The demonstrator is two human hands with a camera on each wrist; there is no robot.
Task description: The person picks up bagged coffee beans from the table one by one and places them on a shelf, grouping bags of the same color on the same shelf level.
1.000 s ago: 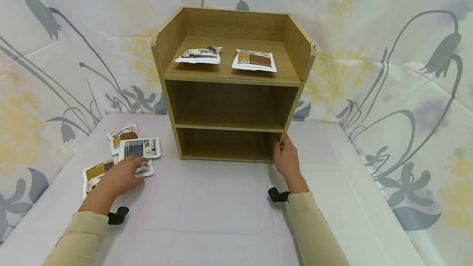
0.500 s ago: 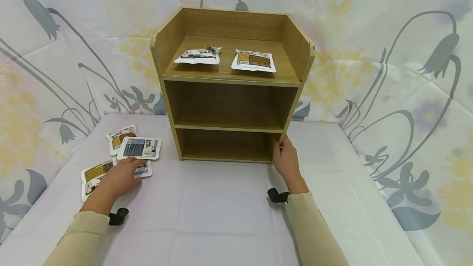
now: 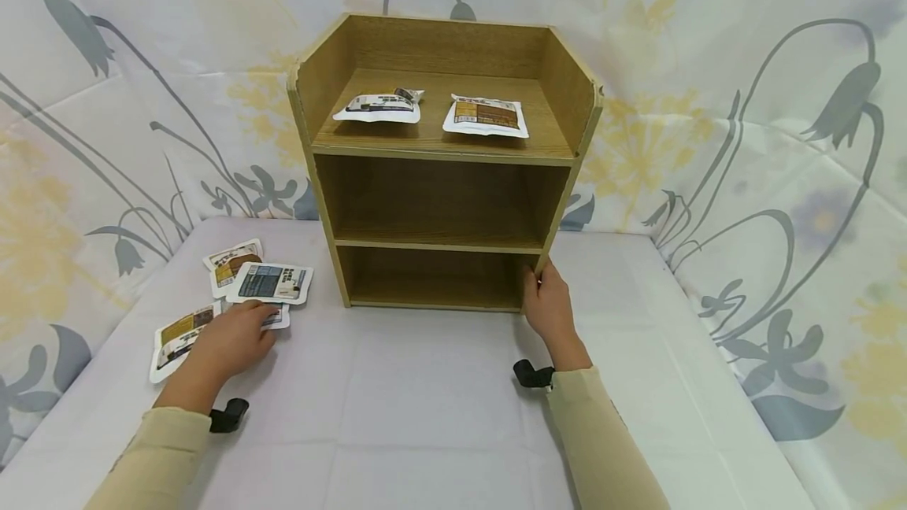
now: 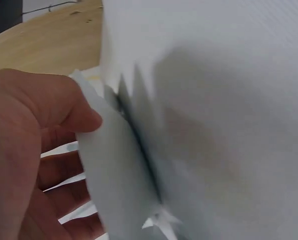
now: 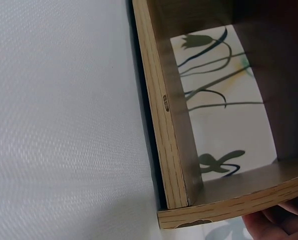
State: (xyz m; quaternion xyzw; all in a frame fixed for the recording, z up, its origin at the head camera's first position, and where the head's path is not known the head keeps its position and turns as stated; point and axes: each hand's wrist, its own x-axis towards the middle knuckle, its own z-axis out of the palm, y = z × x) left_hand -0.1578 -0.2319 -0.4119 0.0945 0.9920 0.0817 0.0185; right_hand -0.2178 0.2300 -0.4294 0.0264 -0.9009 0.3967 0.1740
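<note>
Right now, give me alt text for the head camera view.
A person's left hand grips a packet among several on a white table, while the right hand grips the lower front corner of a wooden shelf unit bearing two more packets on top.

Both my arms are covered by long, pale beige sleeves that end at the wrists. A small black strap with a mounted device sits at each wrist, left [image 3: 227, 414] and right [image 3: 533, 375]. My hands are bare.
</note>
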